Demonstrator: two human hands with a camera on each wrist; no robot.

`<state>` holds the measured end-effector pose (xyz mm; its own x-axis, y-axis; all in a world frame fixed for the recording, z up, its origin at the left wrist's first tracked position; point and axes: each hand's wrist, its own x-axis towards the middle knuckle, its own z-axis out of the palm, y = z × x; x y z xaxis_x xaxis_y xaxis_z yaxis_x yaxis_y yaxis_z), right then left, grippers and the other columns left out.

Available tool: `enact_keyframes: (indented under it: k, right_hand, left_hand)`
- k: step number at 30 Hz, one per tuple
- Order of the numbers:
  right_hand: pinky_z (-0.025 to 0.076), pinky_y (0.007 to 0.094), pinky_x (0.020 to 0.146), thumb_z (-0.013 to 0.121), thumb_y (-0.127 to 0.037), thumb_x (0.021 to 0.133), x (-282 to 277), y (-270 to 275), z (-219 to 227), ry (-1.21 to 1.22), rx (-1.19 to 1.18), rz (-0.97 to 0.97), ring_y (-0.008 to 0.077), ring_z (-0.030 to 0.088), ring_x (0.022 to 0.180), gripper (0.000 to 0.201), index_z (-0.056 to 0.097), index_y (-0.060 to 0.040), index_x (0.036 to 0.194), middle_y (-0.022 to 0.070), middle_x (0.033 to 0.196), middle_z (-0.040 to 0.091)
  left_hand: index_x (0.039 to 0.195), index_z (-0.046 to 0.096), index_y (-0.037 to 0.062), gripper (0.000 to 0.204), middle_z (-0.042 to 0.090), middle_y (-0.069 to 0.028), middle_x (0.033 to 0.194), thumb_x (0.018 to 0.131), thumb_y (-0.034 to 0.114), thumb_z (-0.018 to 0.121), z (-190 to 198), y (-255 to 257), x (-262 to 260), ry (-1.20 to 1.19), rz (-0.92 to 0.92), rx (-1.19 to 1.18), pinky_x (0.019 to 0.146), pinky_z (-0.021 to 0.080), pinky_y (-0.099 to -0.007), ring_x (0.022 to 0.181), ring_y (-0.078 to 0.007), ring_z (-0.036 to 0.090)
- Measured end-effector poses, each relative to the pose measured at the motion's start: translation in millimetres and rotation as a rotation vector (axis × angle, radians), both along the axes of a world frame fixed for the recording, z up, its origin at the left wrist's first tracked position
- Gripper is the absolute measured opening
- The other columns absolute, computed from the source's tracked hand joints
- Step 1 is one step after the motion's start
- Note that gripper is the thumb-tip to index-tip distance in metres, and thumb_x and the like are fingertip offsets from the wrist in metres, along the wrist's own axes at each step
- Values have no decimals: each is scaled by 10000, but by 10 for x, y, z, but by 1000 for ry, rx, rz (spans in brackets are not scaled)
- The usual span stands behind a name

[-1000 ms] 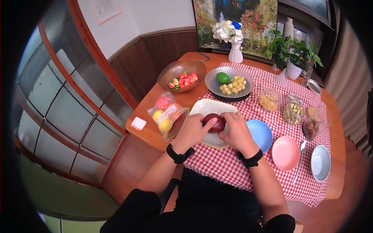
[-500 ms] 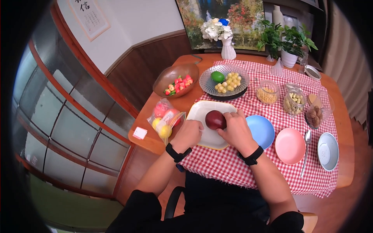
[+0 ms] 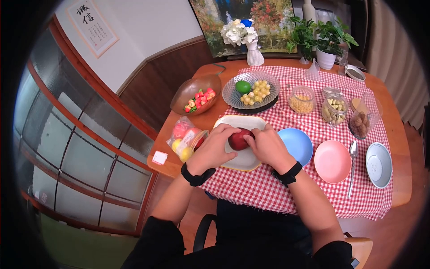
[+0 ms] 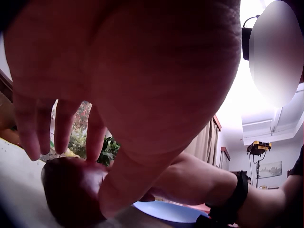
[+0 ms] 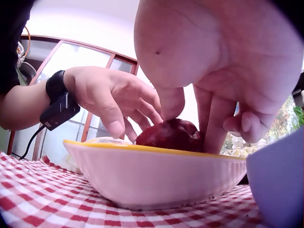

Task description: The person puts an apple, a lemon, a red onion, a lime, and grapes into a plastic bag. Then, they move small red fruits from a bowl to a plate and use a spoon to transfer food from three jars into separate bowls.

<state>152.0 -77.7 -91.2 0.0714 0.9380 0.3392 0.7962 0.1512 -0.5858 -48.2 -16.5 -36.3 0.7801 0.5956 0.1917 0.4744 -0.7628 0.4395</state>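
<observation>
A dark red round fruit [image 3: 238,140] is in the white yellow-rimmed dish [image 3: 244,165]. My right hand [image 3: 268,145] grips its right side, thumb on the near face and fingers behind; the right wrist view shows this hand [image 5: 223,71] holding the fruit [image 5: 171,135] low over the dish [image 5: 161,175]. At the fruit's left, my left hand [image 3: 209,150] has its fingers spread and reaching to the far side, with the thumb apart below. The left wrist view shows the fruit [image 4: 71,190] beyond the left palm [image 4: 123,80]; exact fingertip contact is hard to tell.
A bag of fruit [image 3: 181,130] lies left of the dish, below a brown bowl [image 3: 179,96]. Behind is a glass bowl [image 3: 230,92] with grapes and a green fruit. Blue [image 3: 296,145] and pink [image 3: 332,161] plates, a spoon [image 3: 352,168] and jars [image 3: 302,99] stand right.
My left hand has uncurled from beside the fruit and moved up to its left side, fingers spread. The right hand stays on the fruit, which sits slightly farther left in the view.
</observation>
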Motion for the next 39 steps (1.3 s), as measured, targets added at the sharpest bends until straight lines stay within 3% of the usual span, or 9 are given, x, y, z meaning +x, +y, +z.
enact_keyframes:
  k: [4, 6, 15, 20, 27, 29, 32, 37, 39]
  right_hand:
    - [544, 465, 902, 706, -221, 939, 33, 16, -42, -62, 12, 45, 417, 638, 962, 296, 734, 44, 1068, 253, 940, 725]
    - [519, 452, 952, 758, -203, 881, 32, 20, -65, -69, 194, 59, 398, 618, 1001, 349, 717, 12, 1153, 217, 1037, 727]
    - [515, 448, 969, 912, -215, 697, 38, -52, 83, -4, 70, 121, 384, 606, 1055, 585, 689, -8, 1197, 202, 1048, 726]
    - [522, 455, 959, 911, -257, 721, 21, -51, 105, 27, 48, 117, 388, 607, 1067, 588, 693, -1, 1204, 217, 1042, 728]
    - [532, 471, 938, 875, -292, 792, 10, -38, 89, -26, 20, 64, 413, 624, 1050, 519, 704, 24, 1167, 241, 1033, 725]
    - [537, 473, 929, 855, -288, 817, -37, -62, 119, 8, 33, 39, 417, 628, 1047, 480, 705, 22, 1152, 237, 1016, 728]
    - [529, 465, 936, 810, -288, 862, -49, -34, 101, 35, 24, 26, 414, 637, 1016, 418, 706, 28, 1115, 222, 940, 735]
    - [511, 445, 992, 762, -248, 888, -20, -19, 104, -80, -74, 92, 402, 637, 1063, 369, 692, 31, 1119, 212, 994, 737]
    - [505, 446, 1015, 732, -154, 861, -5, -3, 8, -41, 315, 122, 394, 623, 1120, 315, 695, 18, 1122, 216, 1159, 703]
  left_hand:
    - [1308, 627, 54, 639, 611, -144, 1229, 723, 111, 877, -206, 138, 21, -57, -27, 150, 951, 548, -392, 1087, -314, 648]
    - [1308, 624, 48, 642, 614, -142, 1198, 723, 117, 880, -180, 156, 28, -59, -29, 167, 942, 549, -392, 1070, -311, 650]
    - [1410, 560, -4, 726, 676, -196, 1318, 775, 138, 881, -155, 185, -124, -44, 83, -161, 965, 585, -372, 1114, -275, 717]
    - [1425, 525, -37, 716, 677, -202, 1315, 800, 88, 853, -173, 190, -139, -74, 90, -359, 1005, 567, -370, 1153, -274, 705]
    - [1380, 577, 0, 658, 714, -182, 1205, 789, 83, 852, -35, 158, -200, -113, 142, -338, 971, 572, -350, 1130, -261, 701]
    - [1344, 603, 19, 665, 680, -175, 1220, 747, 124, 877, 14, 95, -147, 53, 102, -80, 971, 560, -354, 1144, -286, 677]
    - [1330, 606, 22, 722, 622, -167, 1272, 696, 189, 910, -140, 107, -109, -101, -86, 107, 982, 542, -370, 1166, -308, 643]
    - [1312, 607, 30, 752, 593, -169, 1290, 676, 257, 937, -201, 85, -79, -28, 29, 7, 989, 532, -386, 1191, -303, 625]
    - [1309, 605, 29, 756, 622, -179, 1263, 680, 279, 940, -141, 96, -93, -50, 47, -30, 977, 539, -388, 1158, -304, 648]
